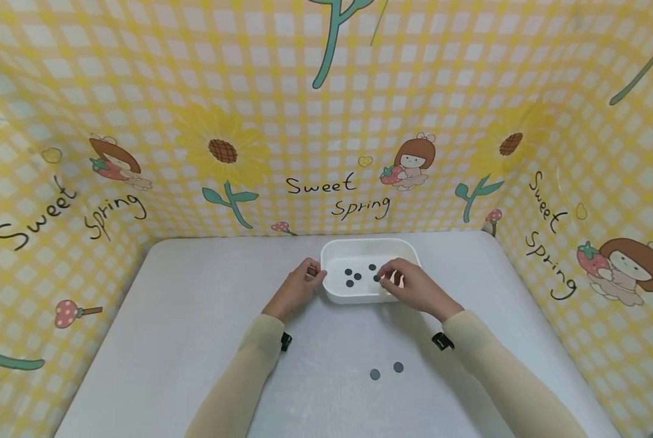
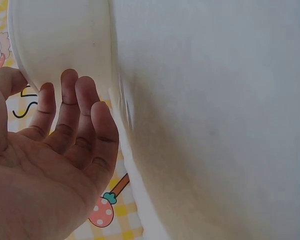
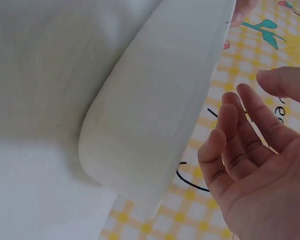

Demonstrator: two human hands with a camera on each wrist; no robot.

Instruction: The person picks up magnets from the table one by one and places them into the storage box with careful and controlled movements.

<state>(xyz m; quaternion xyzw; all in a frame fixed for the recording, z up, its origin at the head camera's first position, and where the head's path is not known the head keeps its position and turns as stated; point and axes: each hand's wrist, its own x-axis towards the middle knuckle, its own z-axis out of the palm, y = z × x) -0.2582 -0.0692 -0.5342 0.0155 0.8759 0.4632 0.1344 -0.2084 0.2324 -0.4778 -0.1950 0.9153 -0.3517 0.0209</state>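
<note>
A white rectangular tub stands at the back of the table, with several small dark round discs lying on its floor. My left hand holds the tub's left end. In the left wrist view, the thumb is at the rim and the fingertips are against the outer wall. Over the tub's right part is my right hand, its fingertips close to another disc. The right wrist view shows a gap between thumb and forefinger, with no disc visible there.
Two grey discs lie on the white-covered table in front of the tub, between the forearms. Yellow checked cloth walls with printed flowers and lettering rise behind the table and on both sides.
</note>
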